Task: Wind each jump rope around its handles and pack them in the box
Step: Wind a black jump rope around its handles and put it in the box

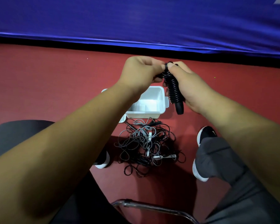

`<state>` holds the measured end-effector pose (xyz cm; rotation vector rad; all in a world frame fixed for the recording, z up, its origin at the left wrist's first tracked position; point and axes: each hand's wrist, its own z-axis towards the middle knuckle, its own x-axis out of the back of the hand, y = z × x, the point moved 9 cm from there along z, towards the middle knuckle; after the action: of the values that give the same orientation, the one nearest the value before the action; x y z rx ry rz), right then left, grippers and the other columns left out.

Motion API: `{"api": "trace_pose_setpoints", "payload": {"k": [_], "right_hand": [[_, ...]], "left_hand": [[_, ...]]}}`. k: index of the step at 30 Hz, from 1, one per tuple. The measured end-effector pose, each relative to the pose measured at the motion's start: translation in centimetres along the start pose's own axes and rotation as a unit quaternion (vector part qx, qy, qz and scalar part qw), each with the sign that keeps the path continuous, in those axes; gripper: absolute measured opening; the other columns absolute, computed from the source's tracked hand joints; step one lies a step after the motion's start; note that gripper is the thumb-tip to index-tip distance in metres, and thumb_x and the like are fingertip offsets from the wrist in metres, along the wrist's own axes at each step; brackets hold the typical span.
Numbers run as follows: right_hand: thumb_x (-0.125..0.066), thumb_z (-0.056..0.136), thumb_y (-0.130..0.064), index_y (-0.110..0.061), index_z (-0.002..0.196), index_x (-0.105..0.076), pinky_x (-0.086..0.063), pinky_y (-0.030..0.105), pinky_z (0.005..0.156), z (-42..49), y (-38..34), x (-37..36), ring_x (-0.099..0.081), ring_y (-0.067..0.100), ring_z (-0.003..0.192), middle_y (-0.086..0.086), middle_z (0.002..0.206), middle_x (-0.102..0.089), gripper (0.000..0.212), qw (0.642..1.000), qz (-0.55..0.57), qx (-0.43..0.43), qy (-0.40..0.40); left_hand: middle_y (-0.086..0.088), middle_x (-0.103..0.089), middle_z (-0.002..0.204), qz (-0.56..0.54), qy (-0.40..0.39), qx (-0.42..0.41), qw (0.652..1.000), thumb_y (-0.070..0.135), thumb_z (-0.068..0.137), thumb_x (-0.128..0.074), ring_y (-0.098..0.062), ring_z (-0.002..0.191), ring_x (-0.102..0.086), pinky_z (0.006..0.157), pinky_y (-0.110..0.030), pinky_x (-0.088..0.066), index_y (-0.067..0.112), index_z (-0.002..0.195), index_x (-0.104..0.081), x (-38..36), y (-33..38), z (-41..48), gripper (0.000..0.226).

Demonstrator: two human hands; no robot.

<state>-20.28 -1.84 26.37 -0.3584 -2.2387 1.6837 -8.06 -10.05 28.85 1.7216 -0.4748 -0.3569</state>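
Note:
A black jump rope (173,88) is coiled tightly around its handles, held up over the floor. My right hand (189,88) grips the bundle from the right side. My left hand (142,73) pinches the rope's end at the top of the coil. Below them a white plastic box (153,102) stands open on the red floor; its inside looks bare where it shows. In front of the box lies a tangled heap of black and grey jump ropes (149,146) with white and black handles.
A blue padded mat (136,21) runs across the far side. My shoes (205,135) flank the rope heap. A chair's metal frame (152,207) shows at the bottom. A white lid piece (122,119) lies by the box's near left corner.

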Motion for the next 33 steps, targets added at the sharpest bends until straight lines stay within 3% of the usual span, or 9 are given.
{"api": "trace_pose_setpoints", "payload": {"k": [5,8,14,19,25,28,33], "right_hand": [[-0.056,0.09,-0.049,-0.03,0.104,-0.07,-0.05,0.049,0.07,0.2,0.0,0.6,-0.063,0.032,0.072,0.011,0.084,-0.073,0.028,0.998,0.053,-0.013,0.021],[-0.055,0.091,-0.046,-0.027,0.106,-0.071,-0.051,0.043,0.068,0.2,-0.2,0.7,-0.063,0.03,0.067,0.012,0.083,-0.074,0.03,0.998,0.051,-0.012,0.031],[-0.047,0.106,-0.034,-0.026,0.11,-0.067,-0.051,0.036,0.063,0.4,-0.4,0.5,-0.064,0.026,0.071,0.009,0.088,-0.073,0.022,1.0,0.01,-0.008,0.019],[-0.044,0.11,-0.028,-0.026,0.117,-0.068,-0.053,0.03,0.06,0.5,-0.2,0.4,-0.067,0.009,0.073,0.002,0.096,-0.072,0.025,1.0,-0.01,0.004,0.017],[-0.049,0.108,-0.043,-0.024,0.112,-0.075,-0.053,0.042,0.079,0.7,0.4,1.2,-0.068,0.019,0.085,0.012,0.1,-0.077,0.032,0.999,0.001,-0.014,0.029],[-0.054,0.097,-0.056,-0.015,0.105,-0.079,-0.052,0.044,0.08,1.1,0.8,1.8,-0.07,0.025,0.086,0.018,0.103,-0.079,0.048,0.998,0.033,-0.03,0.039],[-0.056,0.103,-0.036,-0.018,0.109,-0.079,-0.053,0.044,0.085,1.2,0.8,1.6,-0.07,0.027,0.091,0.018,0.106,-0.079,0.03,0.999,0.032,-0.012,0.027]], "left_hand": [[-0.024,-0.077,0.101,-0.05,-0.02,0.042,0.998,-0.015,0.094,-0.058,-0.026,0.087,-0.075,0.08,-0.026,-0.063,-0.008,0.109,-0.075,-0.3,-0.2,0.5,0.024],[-0.026,-0.077,0.103,-0.061,0.004,0.047,0.997,-0.015,0.092,-0.063,-0.031,0.092,-0.077,0.081,-0.029,-0.064,-0.005,0.109,-0.075,0.2,-0.7,0.6,0.024],[-0.014,-0.077,0.085,0.009,0.026,-0.014,1.0,-0.008,0.088,-0.071,-0.023,0.077,-0.075,0.077,-0.031,-0.063,0.004,0.098,-0.075,0.8,-0.3,1.1,0.016],[-0.008,-0.077,0.079,0.083,0.016,-0.061,0.995,-0.007,0.088,-0.071,-0.023,0.075,-0.075,0.081,-0.039,-0.065,0.01,0.095,-0.077,0.4,0.5,1.0,0.019],[0.002,-0.077,0.08,0.165,0.014,-0.104,0.981,0.011,0.093,-0.073,-0.012,0.076,-0.076,0.08,-0.031,-0.064,0.013,0.101,-0.078,-0.2,1.9,0.5,0.01],[-0.001,-0.078,0.078,0.159,0.014,-0.109,0.981,0.015,0.09,-0.076,-0.02,0.078,-0.077,0.084,-0.043,-0.064,0.017,0.094,-0.079,-0.2,2.1,0.4,0.005],[-0.003,-0.074,0.076,0.176,0.032,-0.111,0.978,0.007,0.083,-0.071,-0.019,0.073,-0.076,0.081,-0.044,-0.064,0.021,0.09,-0.076,0.1,1.9,0.4,0.017]]}}
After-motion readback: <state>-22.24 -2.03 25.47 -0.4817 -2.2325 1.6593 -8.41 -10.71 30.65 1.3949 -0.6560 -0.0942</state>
